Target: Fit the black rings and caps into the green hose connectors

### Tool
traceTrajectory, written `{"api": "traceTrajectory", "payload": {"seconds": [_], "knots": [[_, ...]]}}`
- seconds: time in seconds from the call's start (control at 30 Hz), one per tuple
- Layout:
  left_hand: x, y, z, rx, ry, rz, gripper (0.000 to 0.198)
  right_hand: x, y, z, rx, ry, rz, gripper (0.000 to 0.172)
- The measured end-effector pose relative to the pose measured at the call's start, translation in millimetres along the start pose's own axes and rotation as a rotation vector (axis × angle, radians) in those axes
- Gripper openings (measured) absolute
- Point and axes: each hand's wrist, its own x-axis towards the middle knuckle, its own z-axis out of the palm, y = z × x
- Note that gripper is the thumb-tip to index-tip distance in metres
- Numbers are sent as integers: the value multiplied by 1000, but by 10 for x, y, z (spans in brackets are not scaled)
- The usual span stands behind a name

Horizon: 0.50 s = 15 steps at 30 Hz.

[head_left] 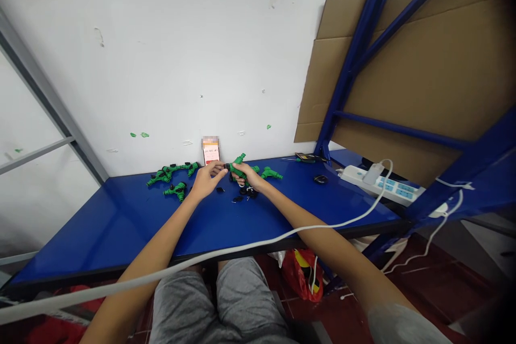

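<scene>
A green Y-shaped hose connector [238,163] with a black end is up off the blue table in front of me. My right hand [250,176] is closed around its body. The fingers of my left hand [207,179] are bent at its black end and pinch it, though the fingertips are partly hidden. Small black parts [250,192] lie just below my right hand, and a small black piece [220,190] lies between the hands. Another green connector [272,173] rests right of my right hand. Several green connectors with black fittings [176,190] lie left of my left hand.
A phone [211,155] with a timer leans on the white wall. A white cable [282,236] crosses in front of my forearms to a power strip [382,183] at right. A blue frame [350,72] with cardboard stands right; tools [308,158] lie at the back edge.
</scene>
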Motion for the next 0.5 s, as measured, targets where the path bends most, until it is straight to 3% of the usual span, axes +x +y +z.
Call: {"api": "traceTrajectory", "payload": {"seconds": [0.27, 0.5], "knots": [[8, -40, -10, 31, -2, 34, 34, -34, -17, 39, -30, 33, -5, 57], [-2, 31, -17, -53, 25, 52, 33, -25, 16, 55, 96, 30, 7, 58]]}}
